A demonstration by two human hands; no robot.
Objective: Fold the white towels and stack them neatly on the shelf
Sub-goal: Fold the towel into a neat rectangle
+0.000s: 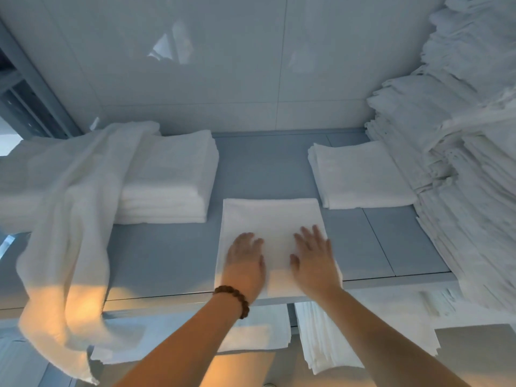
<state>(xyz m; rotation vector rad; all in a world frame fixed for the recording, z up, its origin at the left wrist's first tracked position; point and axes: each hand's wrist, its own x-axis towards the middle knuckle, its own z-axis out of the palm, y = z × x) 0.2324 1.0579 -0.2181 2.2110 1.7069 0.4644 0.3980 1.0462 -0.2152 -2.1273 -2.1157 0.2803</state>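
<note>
Leftmost, a loose white cloth towel (pixel 69 219) is draped over a stack of folded white towels (pixel 170 177). At the front edge of the pale grey shelf (pixel 167 255), a folded square white towel (pixel 270 216) is pressed flat by the left hand (pixel 245 263) and right hand (pixel 314 261), fingers (pixel 307 237) straight and slightly spread.

Light: dim, cool blue; warm orange patch on hanging towel (pixel 53 303).
Glare: reflections on glossy wall (pixel 173 43).
Blur: left hand (pixel 245 261) smeared; edges bowed.

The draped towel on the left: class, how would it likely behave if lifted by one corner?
Probably floppy: the draped towel sags over the shelf edge in loose folds. Likely to slide off if tugged, since much hangs free.
</note>
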